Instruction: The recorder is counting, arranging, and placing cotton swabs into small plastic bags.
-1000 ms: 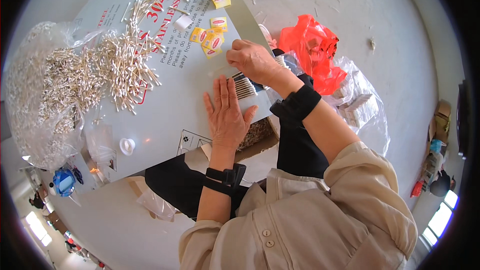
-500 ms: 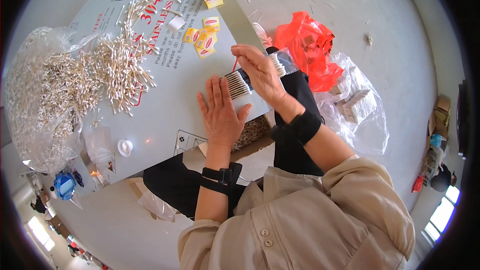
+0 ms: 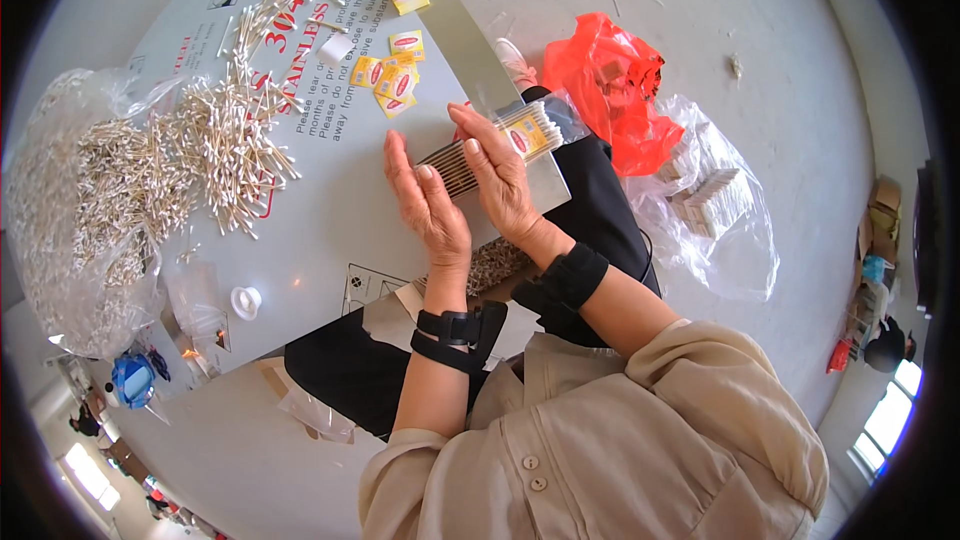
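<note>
A pack of cotton swabs (image 3: 545, 133) with a yellow card lies in clear plastic by the table's near right edge. My right hand (image 3: 503, 180) rests across its middle, fingers stretched out and thumb toward the left. Against the pack's left end stands my left hand (image 3: 432, 210), its fingers straight and slightly apart. Between the hands the swabs' dark sticks show; the part beneath my right palm is hidden. Several yellow cards (image 3: 397, 80) lie farther off on the table, beside a small white block (image 3: 335, 48).
A loose heap of swabs (image 3: 225, 155) spills from a big clear bag (image 3: 60, 270) on the left of the metal table (image 3: 330, 210). Near it stands a white round cap (image 3: 246, 302). Under the table edge is a box of swabs (image 3: 497, 265). Red (image 3: 610, 90) and clear bags (image 3: 745, 240) lie at right.
The swabs, flat and spread between my hands before, now sit closer together with a yellow card visible on top. My left hand has turned on edge, and my right hand has come nearer to it.
</note>
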Demonstrator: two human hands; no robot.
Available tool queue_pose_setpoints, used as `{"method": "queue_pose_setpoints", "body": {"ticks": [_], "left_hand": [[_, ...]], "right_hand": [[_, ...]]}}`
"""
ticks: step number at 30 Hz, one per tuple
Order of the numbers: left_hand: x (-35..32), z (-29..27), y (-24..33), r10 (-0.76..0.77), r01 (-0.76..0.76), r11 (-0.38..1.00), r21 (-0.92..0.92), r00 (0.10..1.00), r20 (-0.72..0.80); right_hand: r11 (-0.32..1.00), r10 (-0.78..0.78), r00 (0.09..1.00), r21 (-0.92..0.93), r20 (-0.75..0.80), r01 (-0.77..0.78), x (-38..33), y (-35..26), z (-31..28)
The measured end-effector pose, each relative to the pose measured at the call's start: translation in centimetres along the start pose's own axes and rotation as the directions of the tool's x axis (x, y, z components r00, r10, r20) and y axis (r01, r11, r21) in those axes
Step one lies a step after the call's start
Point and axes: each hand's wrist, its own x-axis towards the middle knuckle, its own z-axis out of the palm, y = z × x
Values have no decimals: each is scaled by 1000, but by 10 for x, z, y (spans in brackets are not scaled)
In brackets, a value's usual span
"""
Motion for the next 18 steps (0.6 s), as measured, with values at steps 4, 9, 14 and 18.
{"method": "queue_pose_setpoints", "body": {"ticks": [4,9,14,18], "left_hand": [[2,-2,0,-6,5,992,-129,1000,-13],[0,-37,1,154,-176,960,217,982,112],[-8,-46,13,253,-417,737,531,900,355],[-6,-46,13,256,-455,649,610,885,388]], "right_hand": [[999,-3,1000,48,-24,4,4,0,-4],[996,5,1000,85,11,-6,14,-25,-27],[942,-83,989,-313,121,118,14,-35,-48],[910,-135,985,-379,111,168,7,-34,-44]]}}
